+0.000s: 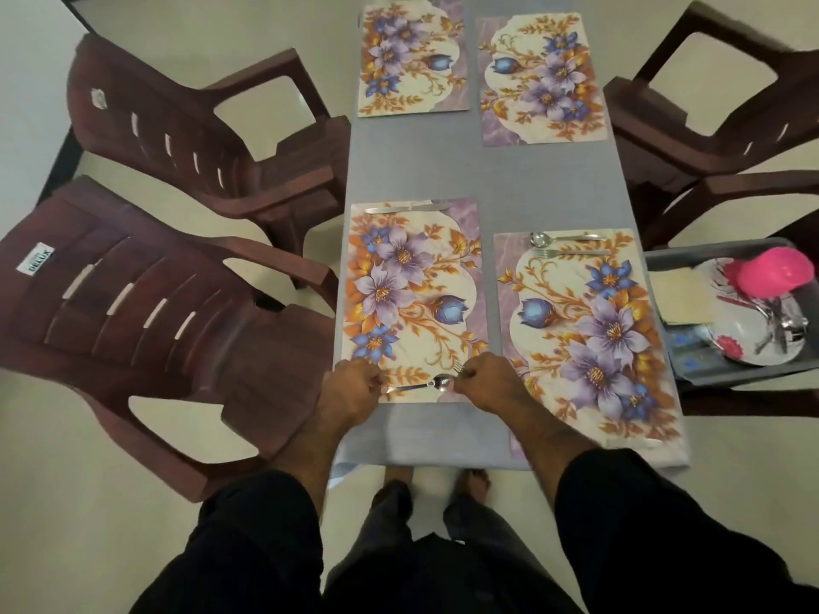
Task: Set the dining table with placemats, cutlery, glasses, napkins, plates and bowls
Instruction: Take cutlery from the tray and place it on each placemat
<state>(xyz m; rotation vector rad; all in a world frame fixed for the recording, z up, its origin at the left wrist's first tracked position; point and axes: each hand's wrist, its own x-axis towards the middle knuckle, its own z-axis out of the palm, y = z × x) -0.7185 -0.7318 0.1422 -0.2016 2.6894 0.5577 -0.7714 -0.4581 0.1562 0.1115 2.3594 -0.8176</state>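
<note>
**Cutlery placement at the near left placemat**

The left hand (354, 385) grips the handle of a spoon (421, 386) lying along the near edge of the near left placemat (416, 299) on the counter (487, 170). The right hand (485, 383) pinches a fork (457, 370) just above the spoon bowl. A knife (407, 207) lies along the placemat's far edge. A grey tub (664, 263) of dishes sits to the right
</note>
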